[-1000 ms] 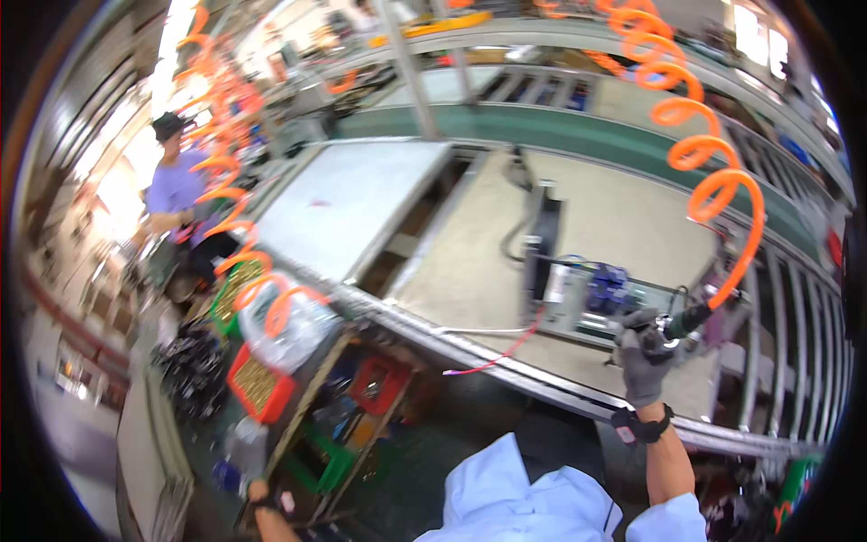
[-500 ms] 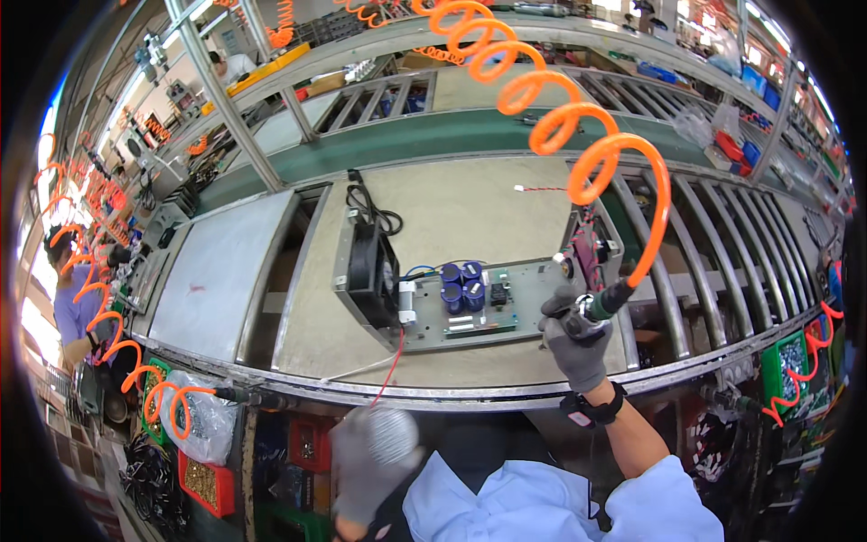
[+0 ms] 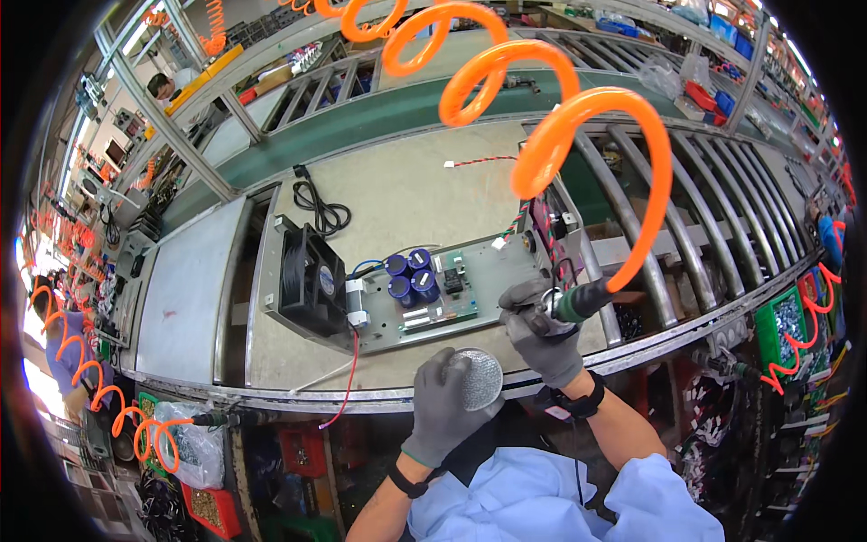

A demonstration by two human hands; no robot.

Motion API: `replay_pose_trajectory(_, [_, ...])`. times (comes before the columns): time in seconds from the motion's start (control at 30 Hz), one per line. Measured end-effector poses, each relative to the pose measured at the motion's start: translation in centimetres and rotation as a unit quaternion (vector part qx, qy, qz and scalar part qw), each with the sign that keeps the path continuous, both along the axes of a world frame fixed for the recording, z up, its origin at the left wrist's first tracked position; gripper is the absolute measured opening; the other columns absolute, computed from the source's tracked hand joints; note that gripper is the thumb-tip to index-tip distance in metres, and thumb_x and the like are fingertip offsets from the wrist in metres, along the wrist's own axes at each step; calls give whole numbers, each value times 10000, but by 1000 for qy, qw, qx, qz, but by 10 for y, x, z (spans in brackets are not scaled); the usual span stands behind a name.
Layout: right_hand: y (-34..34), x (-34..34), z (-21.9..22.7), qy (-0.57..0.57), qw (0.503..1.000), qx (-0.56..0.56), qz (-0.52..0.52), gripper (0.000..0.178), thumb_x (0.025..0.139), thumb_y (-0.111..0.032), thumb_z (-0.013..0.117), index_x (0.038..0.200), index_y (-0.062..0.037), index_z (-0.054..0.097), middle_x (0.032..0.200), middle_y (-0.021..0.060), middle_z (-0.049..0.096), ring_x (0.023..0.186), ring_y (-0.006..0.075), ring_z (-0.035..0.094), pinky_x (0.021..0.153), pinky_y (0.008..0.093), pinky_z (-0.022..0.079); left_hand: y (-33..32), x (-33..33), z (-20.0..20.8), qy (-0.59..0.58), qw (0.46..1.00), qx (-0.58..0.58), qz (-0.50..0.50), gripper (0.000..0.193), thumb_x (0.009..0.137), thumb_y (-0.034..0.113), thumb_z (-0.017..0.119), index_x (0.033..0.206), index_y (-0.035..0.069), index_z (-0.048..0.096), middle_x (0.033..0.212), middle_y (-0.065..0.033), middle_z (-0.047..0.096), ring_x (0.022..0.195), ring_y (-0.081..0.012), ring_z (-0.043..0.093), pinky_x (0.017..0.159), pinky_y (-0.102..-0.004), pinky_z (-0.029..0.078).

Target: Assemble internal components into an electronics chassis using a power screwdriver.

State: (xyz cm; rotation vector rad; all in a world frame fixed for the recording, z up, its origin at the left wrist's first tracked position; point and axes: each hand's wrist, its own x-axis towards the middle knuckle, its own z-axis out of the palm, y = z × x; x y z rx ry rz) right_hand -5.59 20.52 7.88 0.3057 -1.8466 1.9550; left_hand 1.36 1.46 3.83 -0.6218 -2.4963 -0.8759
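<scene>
My left hand (image 3: pixel 442 406), in a grey glove, grips a round dish (image 3: pixel 480 381) with a silvery, grainy face; its contents are too small to make out. My gloved right hand (image 3: pixel 542 339) is wrapped round an air screwdriver (image 3: pixel 571 305), joined to an orange coiled hose (image 3: pixel 664 172). It sits at the right front of an open metal chassis (image 3: pixel 506 271). A black fan (image 3: pixel 312 271) stands at the chassis's left end. Between the ends lies a green circuit board (image 3: pixel 442 313) with several purple capacitors (image 3: pixel 414 277). The screwdriver's tip is hidden.
A black power cord (image 3: pixel 316 210) lies behind the fan. A red wire (image 3: pixel 350 388) hangs over the bench's front edge. Metal rollers (image 3: pixel 686 235) run to the right. Below the bench are a red bin (image 3: pixel 212 510) and a green bin (image 3: pixel 784 330) of small parts.
My left hand has come up with the dish to the bench edge, near my right hand. The screwdriver has shifted slightly left, and the whole view has turned.
</scene>
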Motion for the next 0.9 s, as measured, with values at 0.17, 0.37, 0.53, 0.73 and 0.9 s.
replay_pose_trajectory(0.17, [1, 3, -9, -14, 1000, 12, 14, 348, 814, 150, 663, 1082, -45, 559, 979, 83, 669, 833, 147, 670, 705, 302, 598, -4, -6, -4, -13, 1000, -20, 4, 779, 637, 370, 946, 1243, 28, 593, 1305, -246, 550, 1124, -439, 578, 949, -524, 499])
replay_pose_trajectory(0.37, [-4, 2, -2, 3, 1000, -12, 19, 368, 811, 165, 635, 1100, -50, 561, 1013, 106, 674, 833, 158, 667, 701, 306, 595, -1, -4, 1, -34, 998, -33, 27, 800, 629, 385, 950, 1250, 21, 600, 1329, -246, 540, 1149, -435, 575, 959, -517, 504])
replay_pose_trajectory(0.53, [-14, 21, 29, -74, 989, -106, 76, 343, 828, 141, 659, 1114, -43, 606, 1005, 80, 682, 882, 116, 655, 729, 280, 564, -2, -1, -10, -31, 998, 21, 44, 798, 643, 353, 942, 1272, 28, 574, 1323, -245, 538, 1179, -436, 578, 976, -519, 520])
replay_pose_trajectory(0.73, [-24, 36, 56, -98, 980, -125, 119, 307, 838, 129, 630, 1084, -31, 540, 1022, 91, 645, 887, 135, 601, 787, 320, 531, -10, -2, -21, 49, 998, 49, -14, 753, 662, 286, 926, 1252, 30, 534, 1300, -252, 534, 1207, -451, 573, 984, -537, 525])
replay_pose_trajectory(0.9, [-35, 34, 51, -88, 984, -90, 130, 327, 839, 100, 626, 1111, -52, 525, 1030, 99, 624, 893, 132, 601, 766, 309, 529, -10, -4, -14, -15, 999, 43, -3, 746, 668, 282, 921, 1246, 10, 536, 1288, -263, 534, 1221, -460, 564, 1018, -537, 515])
